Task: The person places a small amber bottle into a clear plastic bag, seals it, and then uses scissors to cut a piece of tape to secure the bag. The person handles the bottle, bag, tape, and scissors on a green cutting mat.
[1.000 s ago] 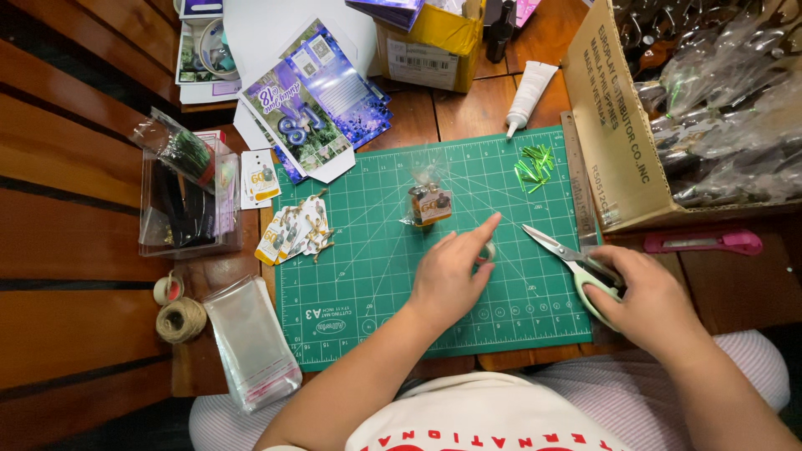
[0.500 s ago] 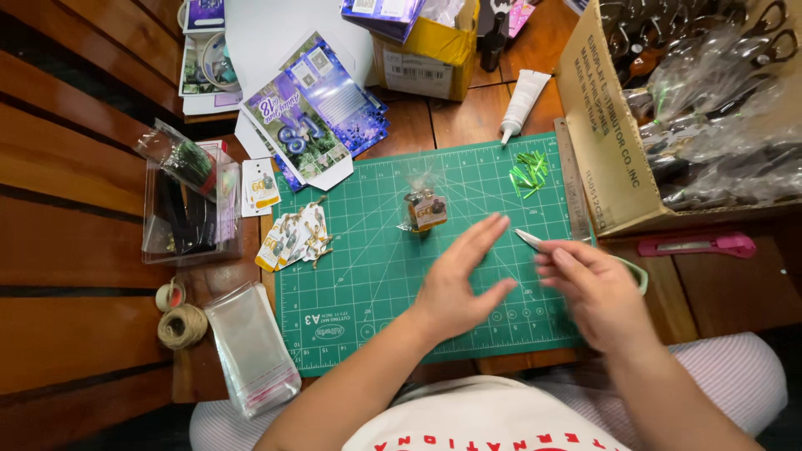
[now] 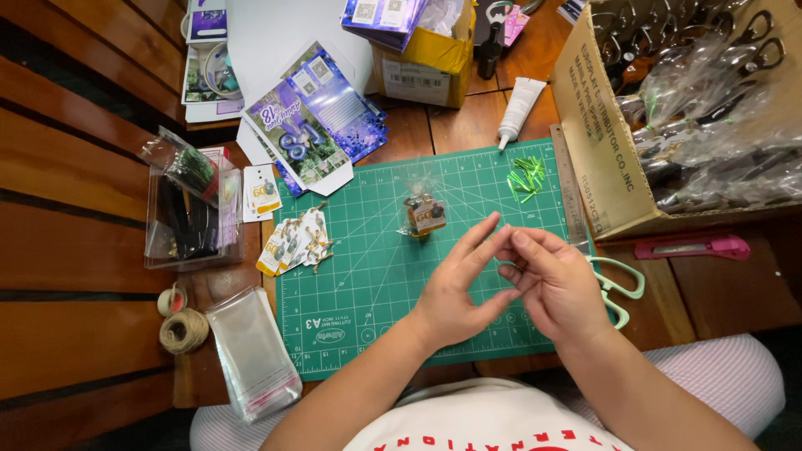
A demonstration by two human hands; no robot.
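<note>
Green cutting mat (image 3: 359, 284) on wooden counter (image 3: 83, 250). Left hand (image 3: 464, 288) and right hand (image 3: 555, 280) meeting above mat, fingers (image 3: 501, 238) narrow, contents too small to tell. Small wrapped packet (image 3: 423, 213) just beyond: probably light, crinkly, best pinched at twisted top.

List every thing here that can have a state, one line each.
Left hand: open, fingertips meeting the right hand.
Right hand: empty, over the mat.
Scissors: lying on the mat edge, unheld.
Small wrapped packet: upright, bagged, alone mid-mat.
Glue tube: lying down, capped.
Pink knife: lying flat; blade cannot be seen.
Cardboard box: open, filled with bagged items.
</note>
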